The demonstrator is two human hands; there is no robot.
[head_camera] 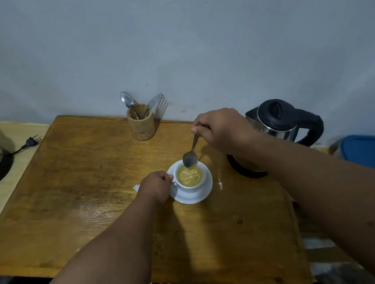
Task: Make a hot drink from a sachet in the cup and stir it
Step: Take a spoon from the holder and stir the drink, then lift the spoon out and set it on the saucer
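A small white cup (pixel 191 178) sits on a white saucer (pixel 195 197) near the middle of a wooden table (pixel 91 196). We see it filled almost to the rim with a cloudy yellow drink, paler swirls showing on the surface. A metal teaspoon (pixel 190 157) is held at the far rim of the cup, its bowl just above the liquid with its tip dipping toward it, the handle slanting up and away.

Our right hand (pixel 222 130) grips the top of the spoon handle, fingers curled closed around it. Our left hand (pixel 157 184) is closed on the cup's handle at the left side, over the edge of the saucer. A scrap of white paper (pixel 136 188) peeks out just behind this hand; we cannot tell what it is.

At the right, a steel electric kettle (pixel 283 122) with a black lid and handle stands near the wall. Its black round base (pixel 246 169) lies beside it, partly hidden by the right forearm. At the back edge, a wooden holder (pixel 141 125) holds a spoon (pixel 128 101) and a fork (pixel 155 101).
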